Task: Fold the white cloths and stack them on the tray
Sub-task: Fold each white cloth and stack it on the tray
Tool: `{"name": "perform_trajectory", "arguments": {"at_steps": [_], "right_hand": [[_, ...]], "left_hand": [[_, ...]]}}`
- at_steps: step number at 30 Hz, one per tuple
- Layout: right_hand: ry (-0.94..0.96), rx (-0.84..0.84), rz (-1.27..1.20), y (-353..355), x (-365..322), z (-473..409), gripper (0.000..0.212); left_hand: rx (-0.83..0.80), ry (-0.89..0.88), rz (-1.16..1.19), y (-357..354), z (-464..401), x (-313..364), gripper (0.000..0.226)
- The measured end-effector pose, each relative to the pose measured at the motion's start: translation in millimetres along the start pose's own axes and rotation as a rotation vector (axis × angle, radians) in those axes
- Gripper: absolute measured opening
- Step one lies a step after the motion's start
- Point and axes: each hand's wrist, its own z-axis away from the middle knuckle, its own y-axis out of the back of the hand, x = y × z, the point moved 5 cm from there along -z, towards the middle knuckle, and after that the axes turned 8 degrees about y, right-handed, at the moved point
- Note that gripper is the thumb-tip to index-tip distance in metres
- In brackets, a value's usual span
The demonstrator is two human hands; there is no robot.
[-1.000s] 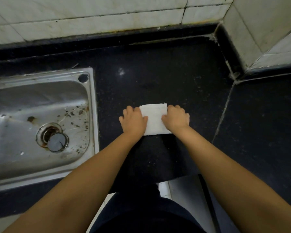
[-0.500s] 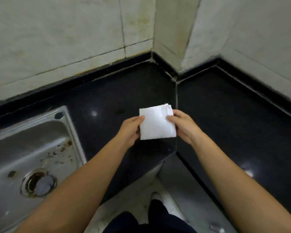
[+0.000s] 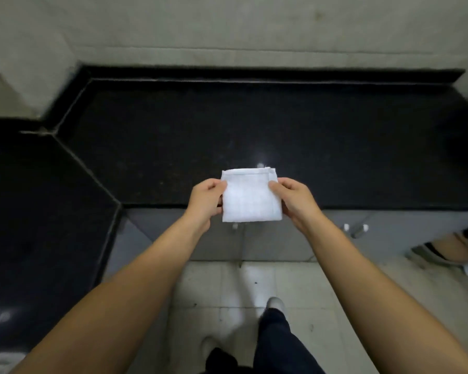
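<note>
- The pale tiled wall (image 3: 227, 28) is seen across the top of the view; no writing can be read on it.
- The black stone desk (image 3: 254, 125) is spread below the wall, bent in an L down the left side, with a raised black lip along its back edge and a seam running diagonally at the corner. Its broad surface is seen dark and bare ahead of the hands, and its front edge runs straight just under them.
- The light tiled floor (image 3: 222, 287) is seen below the desk's front edge, with grey cabinet doors (image 3: 295, 238) between the two; small metal handles are fixed to the doors.
- Dark trouser legs (image 3: 276, 344) and pale shoes are seen on the floor at the bottom.
- The left hand (image 3: 204, 202) is held at the cloth's left edge, its fingers curled under and its thumb laid on top, so that the edge is pinched.
- The right hand (image 3: 295, 201) is held at the cloth's right edge in the same way, thumb above and fingers beneath.
- The folded white cloth (image 3: 250, 197) is held between both hands as a small flat square, in the air over the desk's front edge; its layered hems are seen along the far side. No label or brand can be read on it.
</note>
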Motion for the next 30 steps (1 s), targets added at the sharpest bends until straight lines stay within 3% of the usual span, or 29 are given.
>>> {"name": "perform_trajectory", "arguments": {"at_steps": [8, 14, 21, 30], "right_hand": [[-0.017, 0.38, -0.091, 291, 18, 60, 0.013], [-0.005, 0.601, -0.089, 504, 15, 113, 0.015], [0.127, 0.704, -0.035, 666, -32, 93, 0.013], [0.354, 0.708, 0.146, 845, -157, -32, 0.014]], "left_hand": [[-0.37, -0.084, -0.272, -299, 36, 2, 0.013], [-0.587, -0.088, -0.322, -521, 91, -14, 0.017], [-0.675, -0.175, -0.296, -693, 114, 41, 0.019], [-0.629, -0.497, -0.231, -884, 69, 188, 0.019]]}}
